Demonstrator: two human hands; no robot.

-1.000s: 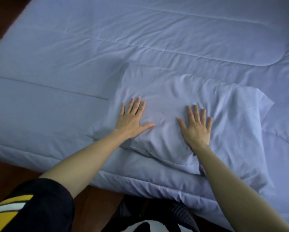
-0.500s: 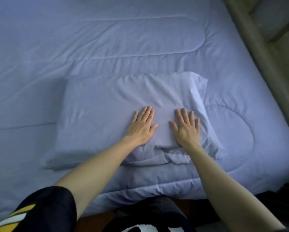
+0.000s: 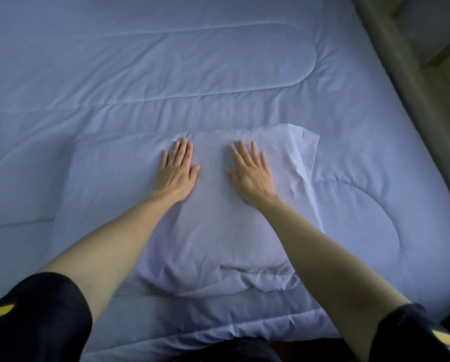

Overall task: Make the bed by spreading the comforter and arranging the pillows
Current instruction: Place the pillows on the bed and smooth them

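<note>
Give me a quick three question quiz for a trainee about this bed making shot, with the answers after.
1. True or false: both hands lie flat on the pillow.
2. The left hand is: A gripping a corner, B pressing with straight fingers, C lifted off.
3. Fill in: the pillow lies on top of the ____.

Key: 1 true, the right hand too. 2 B. 3 comforter.

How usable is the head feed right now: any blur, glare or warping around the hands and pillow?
Head view: dim, bluish, flat light, no glare; both hands, left hand and right hand, read fairly sharp on the pillow; its loose flap looks palest; wide-angle bowing bends the comforter seams.
</note>
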